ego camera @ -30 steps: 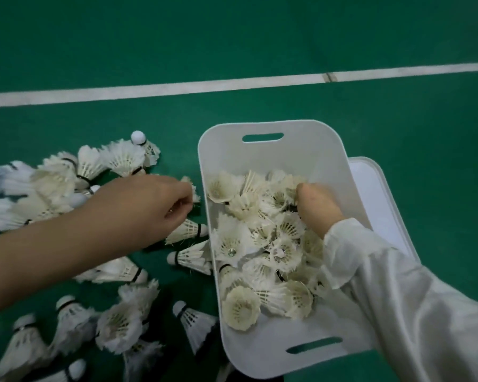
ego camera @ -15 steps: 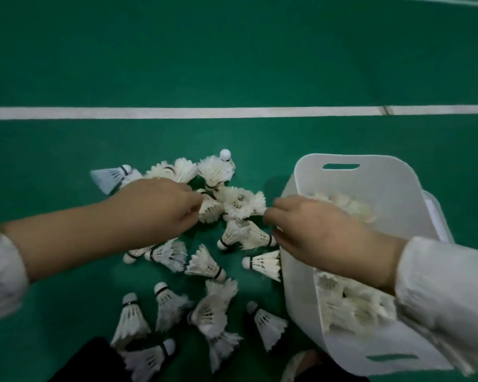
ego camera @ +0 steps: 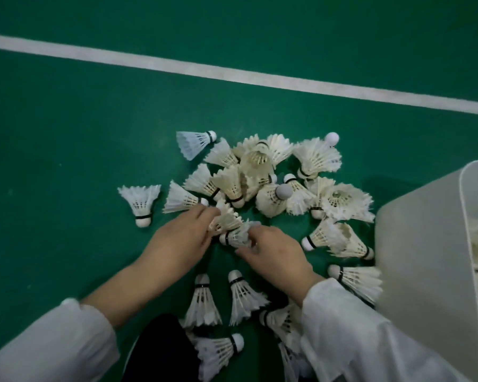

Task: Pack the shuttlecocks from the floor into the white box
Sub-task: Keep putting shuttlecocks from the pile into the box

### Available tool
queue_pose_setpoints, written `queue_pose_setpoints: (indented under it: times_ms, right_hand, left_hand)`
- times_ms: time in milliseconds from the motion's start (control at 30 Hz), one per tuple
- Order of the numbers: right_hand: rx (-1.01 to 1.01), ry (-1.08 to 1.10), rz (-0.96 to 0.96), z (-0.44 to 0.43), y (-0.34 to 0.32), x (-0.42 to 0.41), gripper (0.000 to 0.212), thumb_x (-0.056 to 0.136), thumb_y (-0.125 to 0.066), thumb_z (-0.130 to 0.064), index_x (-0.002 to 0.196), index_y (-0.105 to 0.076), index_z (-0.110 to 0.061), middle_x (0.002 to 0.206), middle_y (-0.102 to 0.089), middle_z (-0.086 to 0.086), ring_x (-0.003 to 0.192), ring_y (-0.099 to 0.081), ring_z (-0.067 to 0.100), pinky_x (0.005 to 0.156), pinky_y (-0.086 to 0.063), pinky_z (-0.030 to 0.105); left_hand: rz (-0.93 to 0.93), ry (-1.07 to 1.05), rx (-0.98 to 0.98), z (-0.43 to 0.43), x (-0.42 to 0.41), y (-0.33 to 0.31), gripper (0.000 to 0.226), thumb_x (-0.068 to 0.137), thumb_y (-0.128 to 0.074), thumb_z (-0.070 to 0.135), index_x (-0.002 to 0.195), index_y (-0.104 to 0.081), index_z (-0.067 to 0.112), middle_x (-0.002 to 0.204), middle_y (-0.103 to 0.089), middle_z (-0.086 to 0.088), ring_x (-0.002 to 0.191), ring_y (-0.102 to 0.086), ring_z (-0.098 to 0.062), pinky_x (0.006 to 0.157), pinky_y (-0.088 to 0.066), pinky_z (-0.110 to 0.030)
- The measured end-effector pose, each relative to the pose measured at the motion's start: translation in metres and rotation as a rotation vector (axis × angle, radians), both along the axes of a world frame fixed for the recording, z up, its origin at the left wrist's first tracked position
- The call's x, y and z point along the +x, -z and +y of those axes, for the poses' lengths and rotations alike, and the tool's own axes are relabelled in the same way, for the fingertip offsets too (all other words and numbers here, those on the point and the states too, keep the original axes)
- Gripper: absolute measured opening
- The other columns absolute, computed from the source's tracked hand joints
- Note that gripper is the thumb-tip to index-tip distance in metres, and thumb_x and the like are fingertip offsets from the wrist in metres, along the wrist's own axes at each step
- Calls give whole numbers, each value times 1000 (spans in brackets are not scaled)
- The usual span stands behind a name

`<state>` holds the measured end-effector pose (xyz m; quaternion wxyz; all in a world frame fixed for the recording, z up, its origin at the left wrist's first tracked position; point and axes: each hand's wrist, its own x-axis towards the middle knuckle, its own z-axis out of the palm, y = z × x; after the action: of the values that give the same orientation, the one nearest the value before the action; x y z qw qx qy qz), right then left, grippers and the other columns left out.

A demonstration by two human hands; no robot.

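Observation:
Several white feather shuttlecocks (ego camera: pixel 262 177) lie in a heap on the green floor at the centre of view. My left hand (ego camera: pixel 181 242) grips a shuttlecock (ego camera: pixel 226 217) at the heap's near edge. My right hand (ego camera: pixel 273 253) curls its fingers round another shuttlecock (ego camera: pixel 236 236) just beside it, so the two hands almost touch. The white box (ego camera: pixel 414 244) stands at the right edge, partly cut off, with shuttlecocks dimly seen inside. More shuttlecocks (ego camera: pixel 203 301) lie close to me, between my arms.
A white court line (ego camera: pixel 232 73) crosses the floor beyond the heap. A lone shuttlecock (ego camera: pixel 141 202) stands apart at the left. A dark knee or trouser leg (ego camera: pixel 158 351) shows at the bottom. Bare green floor lies to the left.
My right hand has left the box and come down to the heap beside my left hand. The view has swung left, pushing the box to the right edge.

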<state>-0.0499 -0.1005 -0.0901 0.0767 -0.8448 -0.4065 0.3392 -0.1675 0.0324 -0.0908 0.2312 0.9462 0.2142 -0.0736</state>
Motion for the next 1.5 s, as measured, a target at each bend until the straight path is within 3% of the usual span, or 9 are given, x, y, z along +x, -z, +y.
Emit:
queue_pose_setpoints:
  times_ms: [167,333,500,633,833,1033,1100,1300,1500]
  right_hand:
    - [136,5,-129,12,-8,5,21,93,-44,-26,98,-58,-12,105,-59,6,97,-57,28,76,-44,35]
    - [152,-64,-208,10,-19,6,19,96,-38,-25,96,-52,-12,99,-58,7,89,-59,33,70,-43,40]
    - [206,-32,-130,17,-18,1,16,94,-45,-20,94,-54,-7,97,-56,10,89,-55,32,73,-43,39]
    - [145,-73,-124,21,-6,-4,14,91,-48,-15,91,-57,-5,97,-56,11,93,-52,30,75,-43,39]
    - [120,-79,-140,19,3,-5,13,87,-54,-13,84,-62,-3,92,-59,12,91,-54,31,72,-43,38]
    - [120,-145,-171,20,4,-8,18,90,-50,-17,92,-65,-7,97,-59,7,96,-53,27,73,-46,37]
    - [88,-134,-211,22,2,-7,18,91,-48,-23,94,-62,-12,100,-58,5,97,-54,28,71,-44,35]
    - [155,-154,-203,32,-38,13,21,94,-47,-29,99,-58,-13,100,-58,5,99,-54,25,76,-44,36]
    - [315,-186,-326,16,-113,54,16,91,-52,-30,93,-58,-15,93,-61,1,91,-54,21,74,-44,33]
  left_hand:
    - [-87,188,94,3,15,18,70,74,-63,-3,136,-40,20,139,-45,-1,101,-60,-22,68,-48,-26]
    - [-198,187,218,11,17,17,22,68,-71,-1,81,-58,10,83,-58,-6,77,-49,-23,66,-35,-29]
    - [-223,-72,-57,7,-23,-2,10,82,-58,24,80,-55,14,87,-59,5,91,-42,-12,77,-38,-24]
    - [-147,-409,-385,5,-52,-8,8,91,-52,28,94,-50,21,77,-63,1,64,-59,-11,62,-45,-28]
    - [-189,-751,-486,17,-52,11,28,90,-50,39,117,-44,32,46,-41,3,38,-34,-7,40,-29,-20]
    - [-140,-775,-643,33,-29,37,17,90,-53,36,96,-61,22,83,-70,0,59,-60,-13,56,-45,-24]
    - [-117,-745,-576,31,-29,34,20,91,-53,33,78,-61,20,79,-72,3,48,-53,-14,47,-41,-24]
    - [-50,-395,-129,30,-40,-20,20,89,-48,45,95,-63,33,94,-61,17,82,-57,-9,66,-47,-30]
    - [-151,-86,73,25,2,-104,26,89,-44,49,97,-63,34,96,-62,20,71,-48,0,56,-41,-24]
